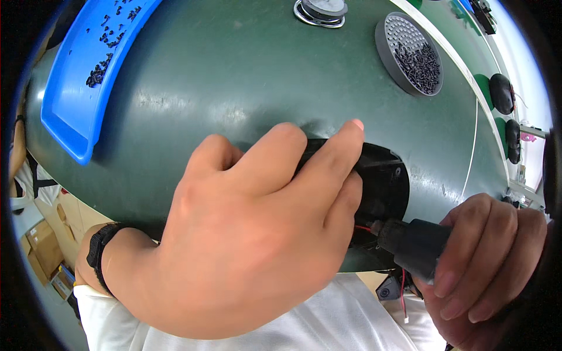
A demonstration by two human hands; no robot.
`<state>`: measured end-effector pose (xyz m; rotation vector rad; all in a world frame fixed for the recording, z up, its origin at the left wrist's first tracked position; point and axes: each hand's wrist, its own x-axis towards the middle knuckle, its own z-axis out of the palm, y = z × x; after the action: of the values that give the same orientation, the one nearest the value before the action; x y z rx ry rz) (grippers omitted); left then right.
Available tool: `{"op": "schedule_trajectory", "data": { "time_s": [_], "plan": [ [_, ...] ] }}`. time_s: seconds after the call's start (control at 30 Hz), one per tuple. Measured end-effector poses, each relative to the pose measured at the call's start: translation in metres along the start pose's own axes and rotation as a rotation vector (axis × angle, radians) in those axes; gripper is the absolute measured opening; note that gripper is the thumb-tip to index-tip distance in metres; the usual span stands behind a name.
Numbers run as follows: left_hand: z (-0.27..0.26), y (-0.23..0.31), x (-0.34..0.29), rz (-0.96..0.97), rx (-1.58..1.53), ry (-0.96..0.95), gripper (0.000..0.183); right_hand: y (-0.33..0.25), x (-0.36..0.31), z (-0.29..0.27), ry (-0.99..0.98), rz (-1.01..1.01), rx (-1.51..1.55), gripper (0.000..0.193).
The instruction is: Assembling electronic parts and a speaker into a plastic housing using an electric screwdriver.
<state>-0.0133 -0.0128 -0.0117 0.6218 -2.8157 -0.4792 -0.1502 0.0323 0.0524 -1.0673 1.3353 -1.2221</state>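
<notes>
A glossy black plastic housing (383,181) lies on the green table near its front edge. My left hand (257,228) is bent over it, with fingers curled on the housing and hiding much of its left side. A dark, cylindrical electric screwdriver (418,245) is in my right hand (492,257), fingers wrapped round its body. The tool is tilted, its nose against or just above the housing's lower right part; the exact contact point cannot be made out. A thin red wire (404,298) with a white connector hangs below, beside a small black block (389,288).
A blue tray (70,117) with scattered dark screws stands at the left. At the back right sits a round grey dish (389,64) of black screws. A metal ring-shaped object (321,11) is at the far edge. Black rounded parts (501,93) lie beyond a white strip at right.
</notes>
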Motion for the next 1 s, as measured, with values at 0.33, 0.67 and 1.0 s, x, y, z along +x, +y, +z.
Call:
{"op": "schedule_trajectory", "data": {
  "time_s": [0.33,0.67,1.0],
  "plan": [
    [-0.01,0.006,0.015,0.046,0.122,0.091,0.022,-0.013,-0.036,-0.001,-0.016,-0.21,-0.121,0.032],
    [0.014,0.032,0.005,-0.081,0.127,0.157,0.006,-0.003,-0.052,-0.016,-0.143,-0.443,-0.163,0.034],
    [0.007,0.042,0.01,-0.039,0.108,0.149,0.006,0.003,-0.055,-0.029,-0.243,-0.587,-0.062,0.031]
  ]
}}
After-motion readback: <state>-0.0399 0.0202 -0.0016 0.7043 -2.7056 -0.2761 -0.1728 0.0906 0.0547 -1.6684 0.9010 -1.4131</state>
